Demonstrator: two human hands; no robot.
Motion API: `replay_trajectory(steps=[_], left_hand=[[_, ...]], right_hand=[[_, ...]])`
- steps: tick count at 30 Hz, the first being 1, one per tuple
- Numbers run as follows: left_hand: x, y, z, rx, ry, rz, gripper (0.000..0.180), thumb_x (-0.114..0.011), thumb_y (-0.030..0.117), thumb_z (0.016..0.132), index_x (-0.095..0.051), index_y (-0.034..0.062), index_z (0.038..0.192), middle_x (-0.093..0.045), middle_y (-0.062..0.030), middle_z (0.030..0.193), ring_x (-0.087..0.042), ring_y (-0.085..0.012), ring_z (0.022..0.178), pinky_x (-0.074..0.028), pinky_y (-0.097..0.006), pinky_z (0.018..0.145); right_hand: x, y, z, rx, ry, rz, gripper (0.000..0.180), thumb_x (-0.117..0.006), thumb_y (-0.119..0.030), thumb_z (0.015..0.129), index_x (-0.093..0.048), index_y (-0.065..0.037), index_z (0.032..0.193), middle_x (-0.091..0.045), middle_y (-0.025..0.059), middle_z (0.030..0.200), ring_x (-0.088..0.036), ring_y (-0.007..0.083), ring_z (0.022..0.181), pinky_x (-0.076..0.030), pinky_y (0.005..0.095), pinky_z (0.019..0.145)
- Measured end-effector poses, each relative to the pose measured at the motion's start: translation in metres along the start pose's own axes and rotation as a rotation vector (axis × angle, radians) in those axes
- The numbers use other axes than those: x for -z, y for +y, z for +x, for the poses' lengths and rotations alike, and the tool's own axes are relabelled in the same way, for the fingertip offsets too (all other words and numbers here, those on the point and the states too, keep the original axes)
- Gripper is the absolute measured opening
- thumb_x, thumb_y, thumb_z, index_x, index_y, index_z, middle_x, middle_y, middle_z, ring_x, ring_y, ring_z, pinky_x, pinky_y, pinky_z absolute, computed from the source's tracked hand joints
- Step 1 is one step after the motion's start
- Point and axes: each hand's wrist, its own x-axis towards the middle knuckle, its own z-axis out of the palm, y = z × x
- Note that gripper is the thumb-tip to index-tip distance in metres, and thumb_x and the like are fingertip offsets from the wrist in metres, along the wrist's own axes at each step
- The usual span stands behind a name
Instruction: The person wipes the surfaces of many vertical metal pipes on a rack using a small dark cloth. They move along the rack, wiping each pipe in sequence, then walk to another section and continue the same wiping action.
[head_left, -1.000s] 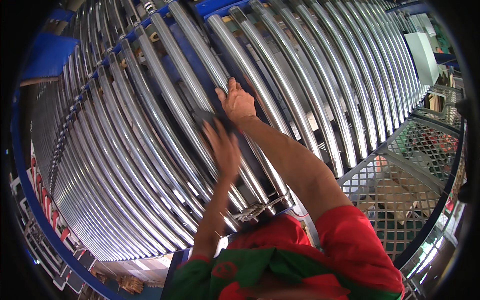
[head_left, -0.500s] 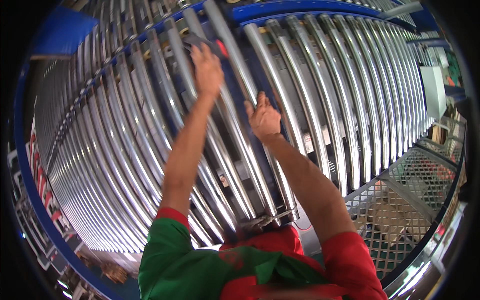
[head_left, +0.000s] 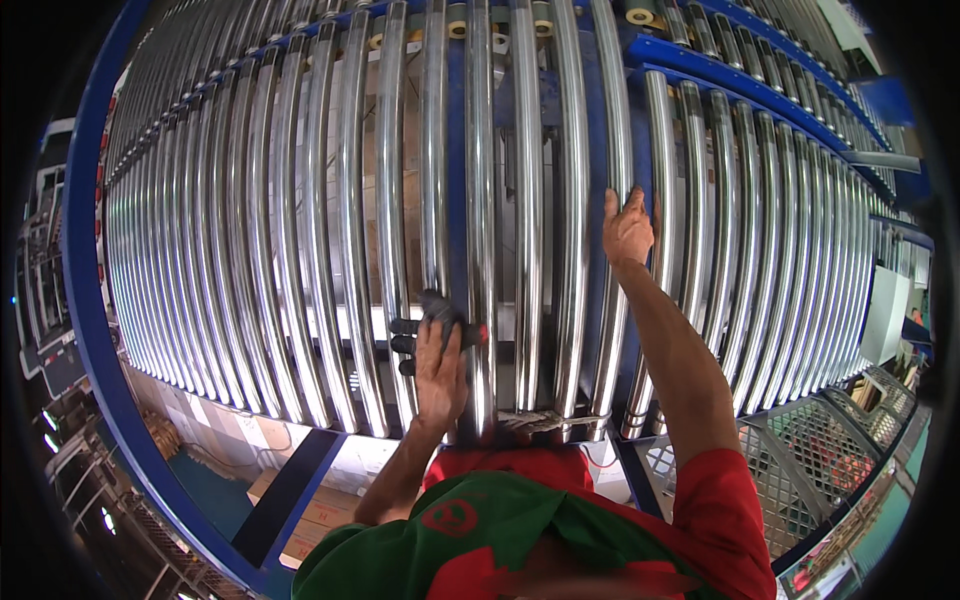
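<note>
With our left hand point(head_left: 440, 372) clenched around the dark tool point(head_left: 437, 325) against the steel rollers point(head_left: 480, 220), we steady ourselves, right hand point(head_left: 628, 228) spread flat on those rollers, pressing evenly.

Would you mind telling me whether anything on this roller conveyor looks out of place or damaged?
One oddity: a pale cord is tied across the near ends of a few steel rollers, close to the blue frame. Otherwise the rollers look evenly spaced. The left hand grips a dark tool; the right hand rests on a roller.
</note>
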Motion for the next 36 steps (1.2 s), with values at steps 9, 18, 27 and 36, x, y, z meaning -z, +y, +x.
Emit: replay_trajectory(steps=[9, 18, 27, 36], left_hand=[[-0.048, -0.077, 0.298, -0.239, 0.139, 0.358, 0.064, -0.059, 0.000, 0.093, -0.044, 0.0055, 0.155, -0.026, -0.0347, 0.160, -0.041, -0.0624, 0.135, -0.046, -0.060, 0.110], [-0.066, -0.115, 0.614, 0.121, 0.218, 0.129, 0.079, -0.057, 0.034, 0.101, -0.019, 0.0003, 0.161, -0.039, -0.0371, 0.150, -0.052, -0.0539, 0.128, -0.047, -0.056, 0.107], [-0.056, -0.088, 0.246, 0.267, 0.058, -0.249, 0.068, -0.061, 0.031, 0.104, -0.033, -0.0136, 0.147, -0.052, -0.0389, 0.134, -0.059, -0.0554, 0.116, -0.051, -0.054, 0.099], [-0.022, -0.006, -0.110, 0.596, -0.348, -0.082, 0.090, -0.065, 0.026, 0.099, -0.007, -0.0063, 0.161, -0.030, -0.0388, 0.156, -0.030, -0.0586, 0.144, -0.028, -0.060, 0.120]], right_hand=[[0.003, -0.004, -0.003, -0.007, 0.012, -0.026, 0.067, -0.049, -0.050, 0.106, -0.043, 0.003, 0.147, -0.062, 0.0296, 0.134, -0.064, 0.0492, 0.115, -0.053, 0.0548, 0.097], [-0.003, -0.002, -0.002, 0.018, 0.073, -0.089, 0.067, -0.051, -0.048, 0.105, -0.046, 0.005, 0.146, -0.063, 0.0308, 0.132, -0.065, 0.0497, 0.111, -0.054, 0.0550, 0.094], [-0.002, -0.002, -0.002, 0.025, 0.053, -0.064, 0.066, -0.050, -0.048, 0.106, -0.044, 0.005, 0.144, -0.064, 0.0284, 0.127, -0.066, 0.0507, 0.106, -0.054, 0.0566, 0.090], [-0.002, -0.004, -0.001, -0.035, 0.004, -0.093, 0.072, -0.046, -0.055, 0.105, -0.043, 0.004, 0.148, -0.059, 0.0311, 0.137, -0.064, 0.0497, 0.116, -0.054, 0.0543, 0.097]])
